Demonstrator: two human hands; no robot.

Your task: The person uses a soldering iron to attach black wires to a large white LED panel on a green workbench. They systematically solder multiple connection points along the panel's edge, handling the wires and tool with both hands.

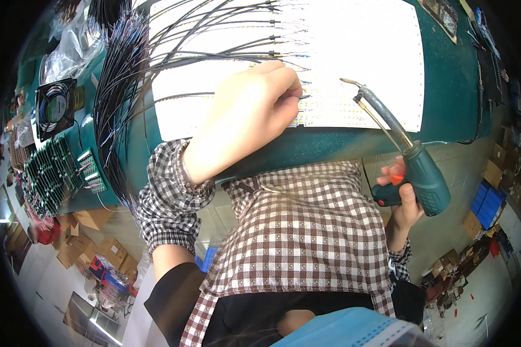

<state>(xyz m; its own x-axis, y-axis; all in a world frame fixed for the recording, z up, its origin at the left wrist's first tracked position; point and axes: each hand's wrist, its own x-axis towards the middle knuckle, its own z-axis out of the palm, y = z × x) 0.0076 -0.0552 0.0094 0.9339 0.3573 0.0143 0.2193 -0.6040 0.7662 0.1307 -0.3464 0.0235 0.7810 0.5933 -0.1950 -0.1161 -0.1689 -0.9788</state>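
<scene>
My left hand [246, 110] is closed in a pinch over the near part of a white panel [364, 58]. A black cable [182, 96] runs under this hand, and its thin wire end comes out by the fingertips. My right hand [408, 205] grips a green soldering gun [429, 179] with a red trigger, just off the table's near edge. The gun's bent metal tip points up and left over the panel, apart from the wires. More black cables [243, 41] lie across the panel, their bare wire ends in a column near its middle.
A thick bundle of black cables [118, 87] hangs over the green table [272, 151] at left. Beyond it are a black fan [56, 109], a stack of green circuit boards [49, 176] and clear plastic bags [69, 58]. Cardboard boxes [113, 251] stand on the floor.
</scene>
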